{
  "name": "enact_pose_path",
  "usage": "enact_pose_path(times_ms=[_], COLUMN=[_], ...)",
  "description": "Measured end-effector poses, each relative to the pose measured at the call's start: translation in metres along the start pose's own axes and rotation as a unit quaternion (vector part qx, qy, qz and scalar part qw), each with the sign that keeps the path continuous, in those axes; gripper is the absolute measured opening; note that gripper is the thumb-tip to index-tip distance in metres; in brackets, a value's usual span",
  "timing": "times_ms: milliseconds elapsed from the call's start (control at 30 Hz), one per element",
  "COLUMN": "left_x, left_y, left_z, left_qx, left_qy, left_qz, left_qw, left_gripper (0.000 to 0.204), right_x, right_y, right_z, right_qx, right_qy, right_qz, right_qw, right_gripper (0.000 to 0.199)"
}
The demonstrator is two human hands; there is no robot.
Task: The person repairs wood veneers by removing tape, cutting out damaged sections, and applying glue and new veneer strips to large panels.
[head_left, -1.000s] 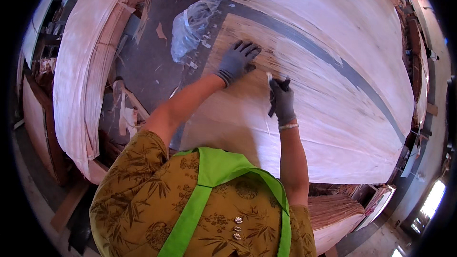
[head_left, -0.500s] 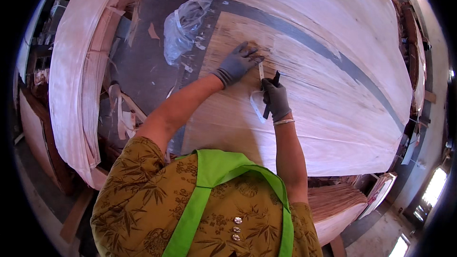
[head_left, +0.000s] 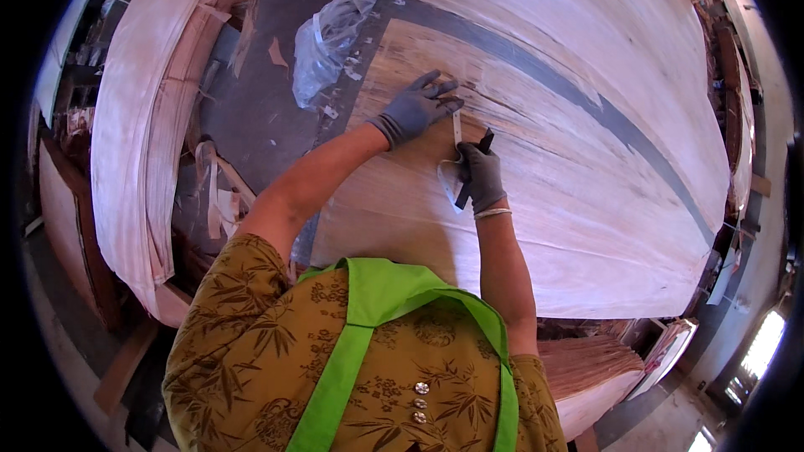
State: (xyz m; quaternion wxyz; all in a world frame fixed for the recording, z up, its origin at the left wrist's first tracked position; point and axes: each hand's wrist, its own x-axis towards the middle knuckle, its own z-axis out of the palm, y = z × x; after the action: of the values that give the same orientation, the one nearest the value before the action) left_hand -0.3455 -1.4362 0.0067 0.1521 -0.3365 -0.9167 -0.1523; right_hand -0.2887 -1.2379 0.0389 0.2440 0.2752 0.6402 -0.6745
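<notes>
The white strip [head_left: 457,128] lies on the wood sheet [head_left: 402,218], bridging the two hands: its upper end is at the fingertips of the left hand [head_left: 412,113], its lower part at the thumb side of the right hand [head_left: 483,177]. Between them its long axis runs nearly straight, from 12 to 6 o'clock; below, it curves into a loop on the right hand's 9 o'clock side. The left fingers are spread over the wood, pointing toward 2 o'clock. The right fingers are wrapped around a black tool [head_left: 487,140], whose long axis slants from 1 to 7 o'clock, both ends jutting out. A clear plastic bag [head_left: 322,46] lies toward 10 o'clock from the left hand.
</notes>
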Motion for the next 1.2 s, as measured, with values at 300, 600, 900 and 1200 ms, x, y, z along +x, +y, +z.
enact_pose_path(times_ms=[300, 600, 900, 1200], left_x=[-0.003, 0.008, 0.083, 0.089], left_y=[0.001, 0.012, 0.036, 0.032], left_z=[-0.012, -0.020, 0.020, 0.035], left_qx=[0.045, 0.042, -0.061, -0.042], left_qy=[-0.058, -0.076, 0.019, 0.014], left_qz=[0.072, 0.039, -0.085, -0.037], left_qw=[0.995, 0.995, 0.994, 0.998], left_gripper=[0.035, 0.031, 0.031, 0.028], right_x=[-0.001, -0.028, 0.038, 0.069], right_y=[0.000, 0.041, -0.065, -0.056], right_z=[-0.002, 0.044, -0.055, -0.069], right_qx=[0.023, -0.148, 0.000, 0.034], right_qy=[-0.042, -0.052, 0.013, 0.041], right_qz=[-0.014, -0.233, -0.156, -0.035], right_qw=[0.999, 0.960, 0.988, 0.998], right_gripper=[0.012, 0.007, 0.012, 0.017])
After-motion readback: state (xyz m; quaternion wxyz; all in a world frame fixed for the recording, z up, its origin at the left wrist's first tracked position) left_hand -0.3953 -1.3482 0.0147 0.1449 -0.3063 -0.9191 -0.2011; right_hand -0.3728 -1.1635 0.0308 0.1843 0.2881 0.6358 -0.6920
